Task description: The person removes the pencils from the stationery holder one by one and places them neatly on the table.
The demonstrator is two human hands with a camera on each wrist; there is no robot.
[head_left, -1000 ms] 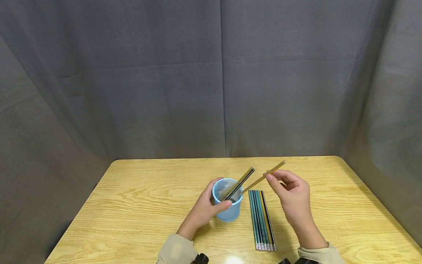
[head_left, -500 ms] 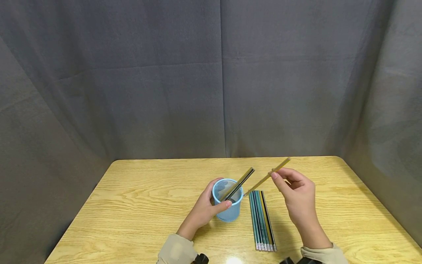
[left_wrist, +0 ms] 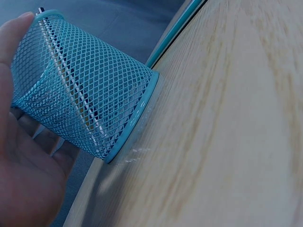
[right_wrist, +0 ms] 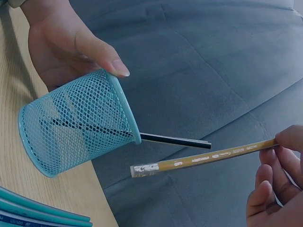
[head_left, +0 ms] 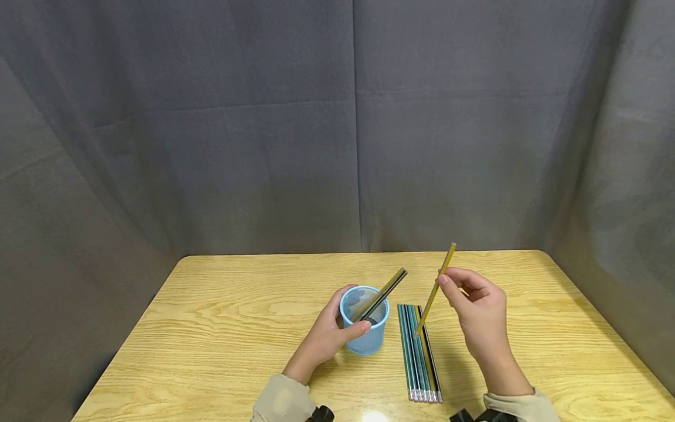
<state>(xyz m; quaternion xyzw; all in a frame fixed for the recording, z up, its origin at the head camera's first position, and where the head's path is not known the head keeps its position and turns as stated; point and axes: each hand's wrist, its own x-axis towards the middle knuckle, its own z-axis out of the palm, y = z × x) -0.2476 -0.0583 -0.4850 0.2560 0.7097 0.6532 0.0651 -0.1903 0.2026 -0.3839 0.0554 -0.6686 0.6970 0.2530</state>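
Observation:
My left hand (head_left: pixel 331 328) grips a light-blue mesh pencil cup (head_left: pixel 367 340) that stands on the table, its thumb over the rim. Pencils (head_left: pixel 387 290), one yellowish and at least one black, lean out of the cup toward the right. Between thumb and fingertips my right hand (head_left: pixel 477 305) pinches a yellow pencil (head_left: pixel 435 289), tilted and held above the table. Its eraser end (right_wrist: pixel 144 170) points down, as the right wrist view shows, apart from the cup. Below it, a row of several green, black and yellow pencils (head_left: pixel 413 351) lies side by side.
The wooden table (head_left: pixel 237 328) has its far edge against a grey curtain (head_left: pixel 263 146), and curtain also hangs at both sides. The row of pencils lies just right of the cup, erasers toward me.
The yellow pencil has left the cup's rim and swung steeper, its lower end now over the row. My right hand has shifted slightly right. The left hand and cup have stayed still.

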